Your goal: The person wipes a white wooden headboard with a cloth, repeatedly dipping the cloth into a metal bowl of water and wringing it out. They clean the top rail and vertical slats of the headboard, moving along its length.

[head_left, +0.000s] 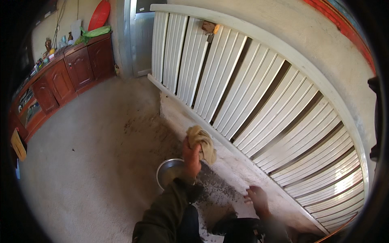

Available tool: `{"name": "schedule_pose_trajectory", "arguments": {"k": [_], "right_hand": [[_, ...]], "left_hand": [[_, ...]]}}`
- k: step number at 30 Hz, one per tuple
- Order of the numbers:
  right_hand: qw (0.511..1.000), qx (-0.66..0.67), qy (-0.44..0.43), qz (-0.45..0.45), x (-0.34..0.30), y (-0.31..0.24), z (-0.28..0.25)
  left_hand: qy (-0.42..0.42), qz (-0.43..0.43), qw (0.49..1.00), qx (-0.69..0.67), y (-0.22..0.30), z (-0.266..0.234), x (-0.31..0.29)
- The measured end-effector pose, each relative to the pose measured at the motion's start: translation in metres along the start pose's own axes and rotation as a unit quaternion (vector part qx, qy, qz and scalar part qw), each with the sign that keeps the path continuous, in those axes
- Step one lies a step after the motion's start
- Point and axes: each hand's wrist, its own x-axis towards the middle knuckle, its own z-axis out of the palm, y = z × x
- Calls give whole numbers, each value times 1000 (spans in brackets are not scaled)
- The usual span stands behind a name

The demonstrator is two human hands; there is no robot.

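Note:
A bunched tan cloth (203,146) is gripped in my left hand (191,158), its fingers wrapped round it. Below and a little to the left of that hand, a round metal basin (167,167) stands on the floor, partly covered by my forearm; liquid seems to lie in it. My right hand (258,199) hangs beside the low wall under a long white slatted panel (259,101). It looks empty, with fingers loosely apart and slightly blurred. The cloth is just short of the panel's lower rail in the picture; whether they touch, I cannot tell.
Wet, dark specks mark the concrete floor (97,133) around the basin. A brown block with a metal piece (209,28) sits at the panel's upper part. Along the left stands a red-brown wooden cabinet (56,81) with a red round tray (99,15) and small items on top.

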Motion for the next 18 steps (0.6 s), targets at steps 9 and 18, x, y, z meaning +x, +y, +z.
{"name": "schedule_pose_trajectory", "arguments": {"k": [9, 18], "right_hand": [[959, -199, 128, -155, -65, 78, -81], [986, 67, 142, -53, -72, 100, -85]], "left_hand": [[-73, 150, 984, 69, -13, 61, 164], [-31, 94, 994, 48, -57, 46, 150]]}}
